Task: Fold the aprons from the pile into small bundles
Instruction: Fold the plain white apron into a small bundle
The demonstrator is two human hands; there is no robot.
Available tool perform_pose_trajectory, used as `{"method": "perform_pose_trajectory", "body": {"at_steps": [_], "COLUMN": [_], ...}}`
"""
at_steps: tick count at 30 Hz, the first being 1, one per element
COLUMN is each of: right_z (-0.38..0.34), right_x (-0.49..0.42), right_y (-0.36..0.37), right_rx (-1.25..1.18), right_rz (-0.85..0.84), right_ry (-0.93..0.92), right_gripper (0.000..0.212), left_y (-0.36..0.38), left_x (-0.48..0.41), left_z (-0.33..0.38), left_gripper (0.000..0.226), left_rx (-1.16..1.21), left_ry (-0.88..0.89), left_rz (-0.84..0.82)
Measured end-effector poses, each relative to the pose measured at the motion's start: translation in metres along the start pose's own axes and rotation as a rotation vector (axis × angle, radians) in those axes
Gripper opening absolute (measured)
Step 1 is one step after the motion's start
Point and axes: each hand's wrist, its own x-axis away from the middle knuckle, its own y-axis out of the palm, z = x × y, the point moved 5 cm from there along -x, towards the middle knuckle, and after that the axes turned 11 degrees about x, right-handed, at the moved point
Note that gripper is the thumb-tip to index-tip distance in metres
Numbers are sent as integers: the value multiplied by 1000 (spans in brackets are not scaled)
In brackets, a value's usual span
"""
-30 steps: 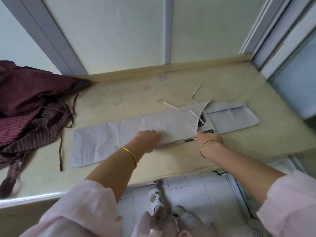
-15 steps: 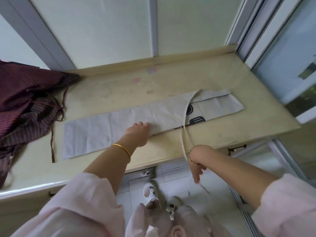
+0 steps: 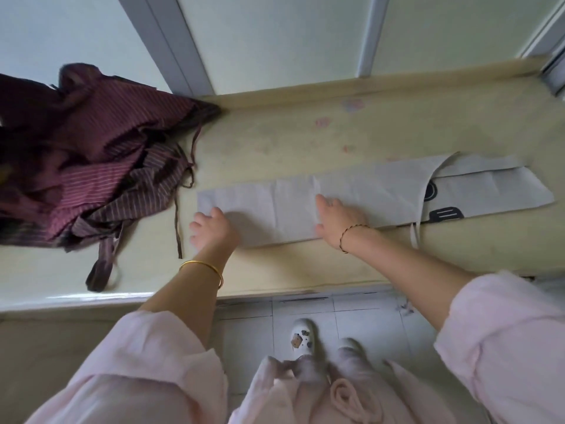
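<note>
Counter [image 3: 275, 270]: pile [image 3: 91, 154] heaped at its left back. Grey apron [image 3: 367, 191], folded into a long strip, lies along the middle. Left hand [image 3: 214, 229] spread at its left end, probably touching; right hand [image 3: 339, 218] flat, pressing mid-strip. Next: fold the left end over.

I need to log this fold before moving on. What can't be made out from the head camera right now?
- Maroon striped apron pile: cut off by the frame's left edge; the count of aprons is unclear.
- Grey apron: its near left corner is hidden under the left hand.
- Left hand fingers: motion-blurred, so any grip is uncertain.
- Black print: partly covered by a fold.
</note>
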Motion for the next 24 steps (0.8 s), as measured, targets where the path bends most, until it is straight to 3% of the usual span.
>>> {"method": "perform_pose_trajectory", "body": {"at_steps": [5, 7, 11, 13, 14, 17, 21, 24], "right_z": [11, 14, 17, 19, 19, 29, 40, 84], "right_x": [-23, -30, -35, -35, -35, -32, -4, 16], "right_y": [19, 21, 22, 23, 23, 19, 4, -9], "right_rx": [-97, -124, -144, -156, -166, -323, -889, -1326], "right_rz": [-174, -199, -201, -189, -175, -111, -162, 93], "right_ry": [42, 46, 31, 34, 31, -12, -136, 41], "right_gripper": [84, 98, 105, 105, 103, 89, 80, 31], "left_y": [-12, -14, -20, -21, -26, -32, -27, -9], "left_x": [-24, -37, -59, -59, -52, -39, 13, 69], "left_z": [-15, -19, -23, -11, 2, 72, 199, 285], "left_gripper": [43, 45, 52, 24, 7, 26, 25, 23], "left_rx": [134, 302, 621, 902, 1040, 1222, 1296, 1268], "left_ry": [-102, -180, -292, -299, -327, -234, 18, 195], "left_rz": [9, 26, -31, -158, -232, -433, -686, -809]}}
